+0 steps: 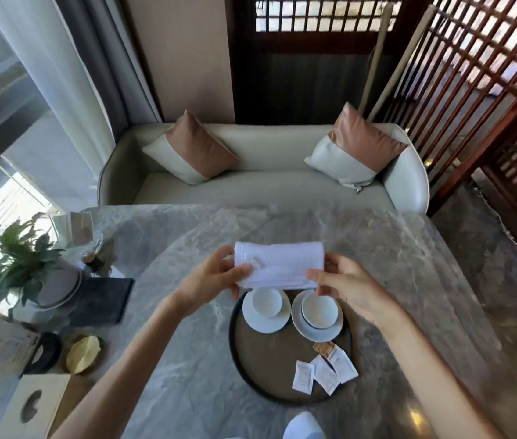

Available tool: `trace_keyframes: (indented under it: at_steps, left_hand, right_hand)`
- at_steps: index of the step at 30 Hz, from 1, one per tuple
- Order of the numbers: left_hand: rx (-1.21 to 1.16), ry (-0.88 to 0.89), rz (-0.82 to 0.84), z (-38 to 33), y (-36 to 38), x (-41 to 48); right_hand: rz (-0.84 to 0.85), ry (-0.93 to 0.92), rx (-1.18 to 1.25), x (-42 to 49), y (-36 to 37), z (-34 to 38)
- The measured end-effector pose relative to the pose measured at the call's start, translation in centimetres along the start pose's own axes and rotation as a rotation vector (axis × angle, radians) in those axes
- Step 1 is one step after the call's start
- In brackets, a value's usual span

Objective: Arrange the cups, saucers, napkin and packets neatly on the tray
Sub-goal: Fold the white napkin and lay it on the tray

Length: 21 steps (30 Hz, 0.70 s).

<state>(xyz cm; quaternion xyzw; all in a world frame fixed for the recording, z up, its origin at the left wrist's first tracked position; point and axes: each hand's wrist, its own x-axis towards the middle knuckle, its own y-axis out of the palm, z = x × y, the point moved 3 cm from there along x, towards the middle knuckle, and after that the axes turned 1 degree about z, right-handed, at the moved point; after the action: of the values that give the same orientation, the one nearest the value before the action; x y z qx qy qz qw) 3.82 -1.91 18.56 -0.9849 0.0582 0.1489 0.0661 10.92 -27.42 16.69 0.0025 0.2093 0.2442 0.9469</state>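
White cloth napkin [279,264], folded into a long band: we held it in the air over the far edge of the tray [231,339], one end in each hand.

- Left hand [209,280]: thumb on the near face, fingers curled behind the napkin's left end.
- Right hand [345,286]: gripped the right end in the same way.
- Tray: round, dark rim, brown floor, resting on the grey marble table [171,359].
- Left cup [266,301] and right cup [319,310]: white, upright, each on its own white saucer, left [265,324] and right [317,335]. They sat side by side on the far half of the tray. We could not tell whether the saucer rims touched.
- White packets [325,373]: three, loosely fanned at the tray's near right, close to the rim.
- Brown packet [323,347]: just beyond them, partly tucked under one.
- Left of the tray, well apart: a dark folder [101,299], a potted plant [13,258] and a leaf-shaped dish [82,353].
- Beyond the table: a pale sofa [266,188] with two cushions.
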Motion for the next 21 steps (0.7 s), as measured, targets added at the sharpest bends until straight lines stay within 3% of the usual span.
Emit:
trace_keyframes:
  at_steps: [6, 10, 16, 21]
  left_hand:
    - [-0.089, -0.332, 0.000, 15.8, 3.2, -1.5]
    - [-0.122, -0.445, 0.063, 22.8, 4.8, -0.9]
    - [0.157, -0.601, -0.095, 28.5, 8.0, 2.2]
    - [0.325, -0.578, -0.249, 29.7, 9.5, 1.9]
  right_hand:
    - [-0.163, 0.359, 0.132, -1.0, 3.0, -16.9]
    - [-0.294, 0.502, 0.196, -0.7, 3.7, -23.6]
    - [-0.510, 0.544, 0.109, 1.3, 3.9, -30.1]
    - [-0.628, 0.495, -0.003, 2.2, 5.2, -31.7]
